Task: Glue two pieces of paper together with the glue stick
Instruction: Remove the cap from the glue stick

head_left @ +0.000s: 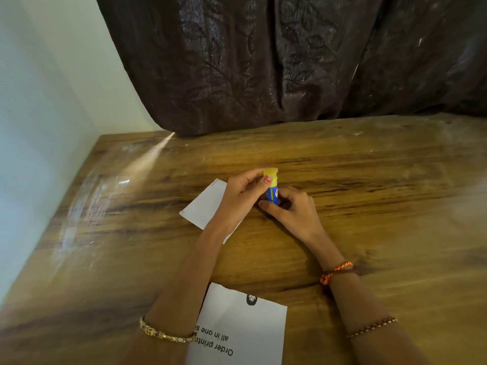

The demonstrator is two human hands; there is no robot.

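Note:
A blue glue stick [272, 194] with a yellow cap [270, 173] stands upright near the middle of the wooden table [369, 180]. My left hand [241, 196] pinches the yellow cap from the left. My right hand [292, 209] wraps around the blue body from the right. A blank white piece of paper [205, 206] lies under my left hand and wrist, partly hidden. A second white paper [245, 330] with black printed text lies at the near edge between my forearms.
A dark patterned curtain [290, 61] hangs along the table's far edge. A pale wall [39, 114] borders the table on the left. Bracelets sit on both wrists.

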